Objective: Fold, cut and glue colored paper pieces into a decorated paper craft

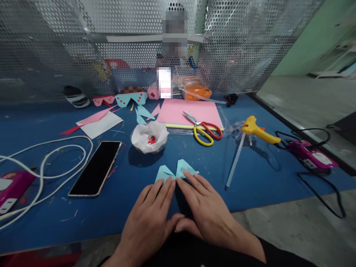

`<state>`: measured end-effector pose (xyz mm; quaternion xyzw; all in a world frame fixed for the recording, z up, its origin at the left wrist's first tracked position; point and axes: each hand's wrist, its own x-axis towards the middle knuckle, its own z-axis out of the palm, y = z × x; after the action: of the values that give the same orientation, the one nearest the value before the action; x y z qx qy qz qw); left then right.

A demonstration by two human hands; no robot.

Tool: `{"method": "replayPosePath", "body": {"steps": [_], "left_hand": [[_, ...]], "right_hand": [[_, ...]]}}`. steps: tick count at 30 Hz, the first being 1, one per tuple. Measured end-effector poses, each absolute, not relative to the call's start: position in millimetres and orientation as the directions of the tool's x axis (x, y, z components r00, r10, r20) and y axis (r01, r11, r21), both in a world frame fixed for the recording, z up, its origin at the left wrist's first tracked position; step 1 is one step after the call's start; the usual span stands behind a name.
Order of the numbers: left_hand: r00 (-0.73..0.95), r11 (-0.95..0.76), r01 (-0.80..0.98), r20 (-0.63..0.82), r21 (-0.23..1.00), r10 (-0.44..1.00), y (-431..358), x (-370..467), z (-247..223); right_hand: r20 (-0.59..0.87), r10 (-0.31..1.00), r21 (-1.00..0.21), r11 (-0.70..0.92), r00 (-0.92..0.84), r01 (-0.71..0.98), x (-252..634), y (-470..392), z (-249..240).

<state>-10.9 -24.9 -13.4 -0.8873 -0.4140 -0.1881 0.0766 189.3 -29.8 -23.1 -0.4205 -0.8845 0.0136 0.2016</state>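
A folded piece of light blue paper (182, 165) lies on the blue table in front of me, its two upper points spread apart with a notch between them. My left hand (151, 211) rests flat on its left half, fingers stretched forward. On the right half, my right hand (207, 205) presses down with fingers extended. The two thumbs meet near the table's front edge. Part of the paper is hidden under my fingers. Just beyond it stands a bowl (150, 138) lined with white paper, holding small red bits.
Scissors (203, 126) lie partly on pink paper sheets (178, 111). A yellow glue gun (257, 129) with a glue stick and a purple power strip (311, 155) are on the right. At left are a phone (96, 168) and a white cable (41, 170). Perforated metal (236, 48) closes the back.
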Motion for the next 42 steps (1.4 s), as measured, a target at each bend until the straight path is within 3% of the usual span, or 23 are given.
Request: {"method": "replayPosePath", "body": {"steps": [6,12,15,21,25,28,30,32,34,35,38,42], "left_hand": [[0.596,-0.653,0.757,0.437,-0.025,0.674,-23.8,-25.0,-15.7],[0.658,-0.666,0.73,0.418,-0.151,0.626,-26.3,-55.4,-7.5],[0.616,-0.646,0.753,0.48,-0.126,0.625,-22.3,-55.9,-2.9],[0.607,-0.652,0.746,0.54,-0.136,0.583,-6.1,-45.5,5.1],[0.597,-0.661,0.745,0.533,-0.09,0.6,1.7,-37.4,14.3],[0.5,-0.661,0.737,0.544,0.141,0.674,12.2,-23.0,27.9],[0.41,-0.582,0.653,0.419,0.485,0.81,23.8,-11.2,40.4],[0.373,-0.519,0.608,0.361,0.6,0.855,37.9,-0.9,53.9],[0.337,-0.441,0.545,0.295,0.713,0.894,52.2,6.4,65.5],[0.32,-0.393,0.5,0.257,0.772,0.912,58.7,9.0,69.8],[0.258,-0.228,0.326,0.146,0.918,0.955,73.3,14.4,74.8],[0.192,-0.036,0.11,0.014,0.993,0.981,79.8,20.4,65.8]], "right_hand": [[0.333,0.794,-0.138,0.576,-0.51,0.806,194.7,-26.3,-21.5],[0.304,0.728,0.129,0.608,-0.614,0.784,218.5,-14.8,-6.4],[0.257,0.658,0.239,0.667,-0.708,0.706,212.5,-3.3,5.8],[0.267,0.545,0.32,0.728,-0.795,0.606,188.6,16.0,11.6],[0.323,0.568,0.321,0.687,-0.757,0.652,188.1,18.6,7.4],[0.396,0.623,0.21,0.653,-0.674,0.727,191.6,18.8,18.7],[0.451,0.645,0.05,0.671,-0.617,0.739,196.9,23.4,33.9],[0.512,0.7,-0.263,0.68,-0.498,0.685,206.4,34.8,51.4],[0.511,0.818,-0.654,0.569,-0.263,0.499,219.2,52.9,67.0],[0.499,0.852,-0.738,0.514,-0.159,0.438,225.8,63.5,72.9],[0.453,0.89,-0.851,0.418,0.044,0.317,238.9,93.2,81.4],[0.343,0.939,-0.93,0.343,-0.022,0.134,230.5,108.3,75.1]]}}
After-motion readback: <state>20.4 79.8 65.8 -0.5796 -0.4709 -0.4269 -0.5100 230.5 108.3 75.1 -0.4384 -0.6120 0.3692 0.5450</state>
